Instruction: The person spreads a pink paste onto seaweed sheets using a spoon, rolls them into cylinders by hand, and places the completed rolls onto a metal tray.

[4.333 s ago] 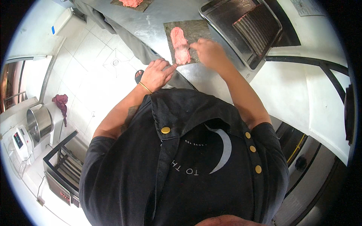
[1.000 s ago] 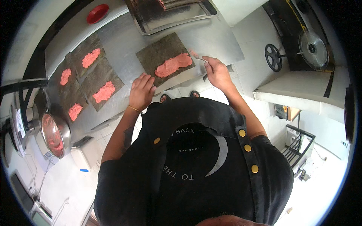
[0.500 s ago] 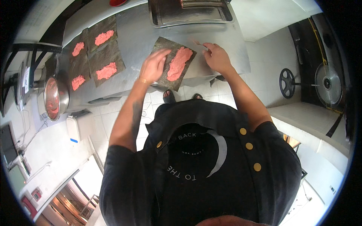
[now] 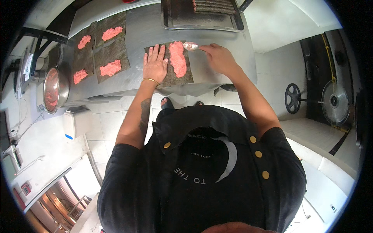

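My left hand (image 4: 155, 66) lies flat, fingers spread, on the left part of a dark seaweed sheet (image 4: 187, 73) at the table's near edge. A long strip of pink paste (image 4: 177, 59) runs down the sheet, just right of that hand. My right hand (image 4: 220, 58) grips a metal spoon (image 4: 190, 46) by its handle, and the bowl of the spoon is at the upper right edge of the paste. Several more seaweed sheets (image 4: 120, 49) lie to the left, with pink mounds (image 4: 110, 68) on them.
A metal tray (image 4: 176, 21) at the back holds several filled seaweed rolls (image 4: 214, 7). A steel bowl (image 4: 63, 92) with pink paste stands at the left end of the metal table (image 4: 136, 29). Part of a red dish shows at the top edge. A wheel and fan are at the right.
My left hand has flattened onto the sheet, which has turned straighter and shifted slightly left. My right hand has drawn the spoon's bowl to the paste. The whole view has shifted a little.
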Tool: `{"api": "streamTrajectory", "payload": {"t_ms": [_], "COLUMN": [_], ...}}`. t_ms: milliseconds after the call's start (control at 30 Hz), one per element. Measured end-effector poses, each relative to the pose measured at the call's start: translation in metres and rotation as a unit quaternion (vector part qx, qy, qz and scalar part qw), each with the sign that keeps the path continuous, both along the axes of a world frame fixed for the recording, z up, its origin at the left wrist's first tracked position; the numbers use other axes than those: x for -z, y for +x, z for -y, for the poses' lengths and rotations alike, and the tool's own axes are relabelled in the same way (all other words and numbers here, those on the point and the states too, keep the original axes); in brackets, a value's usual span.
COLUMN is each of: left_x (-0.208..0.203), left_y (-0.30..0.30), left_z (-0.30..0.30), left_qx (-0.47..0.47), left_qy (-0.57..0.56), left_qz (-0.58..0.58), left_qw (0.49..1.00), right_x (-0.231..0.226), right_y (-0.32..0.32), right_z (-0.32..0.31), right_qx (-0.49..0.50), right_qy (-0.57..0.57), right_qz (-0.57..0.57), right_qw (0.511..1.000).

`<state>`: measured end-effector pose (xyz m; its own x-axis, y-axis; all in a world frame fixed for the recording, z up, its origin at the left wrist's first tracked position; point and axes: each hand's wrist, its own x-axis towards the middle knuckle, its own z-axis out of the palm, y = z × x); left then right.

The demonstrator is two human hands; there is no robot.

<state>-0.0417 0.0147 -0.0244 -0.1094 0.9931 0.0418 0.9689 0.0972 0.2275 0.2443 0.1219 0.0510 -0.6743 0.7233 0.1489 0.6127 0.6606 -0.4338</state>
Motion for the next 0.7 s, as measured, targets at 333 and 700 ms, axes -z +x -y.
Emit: {"api": "streamTrajectory", "payload": {"t_ms": [333,700], "left_x": [-0.007,-0.013], "left_y": [-0.024,-0.023], "left_z": [0.001,0.000], "left_qx": [0.064,0.063], "left_qy": [-0.060,-0.083], "left_qz": [-0.033,-0.044], "left_qw": [0.996,0.994], "right_x": [-0.033,-0.022], "right_y": [-0.052,-0.058], "right_z": [0.008,-0.013], "right_qx": [-0.113,-0.079], "right_qy": [0.034,0.047], "right_qz": [0.257,0.275], "right_qw": [0.959,0.957]}}
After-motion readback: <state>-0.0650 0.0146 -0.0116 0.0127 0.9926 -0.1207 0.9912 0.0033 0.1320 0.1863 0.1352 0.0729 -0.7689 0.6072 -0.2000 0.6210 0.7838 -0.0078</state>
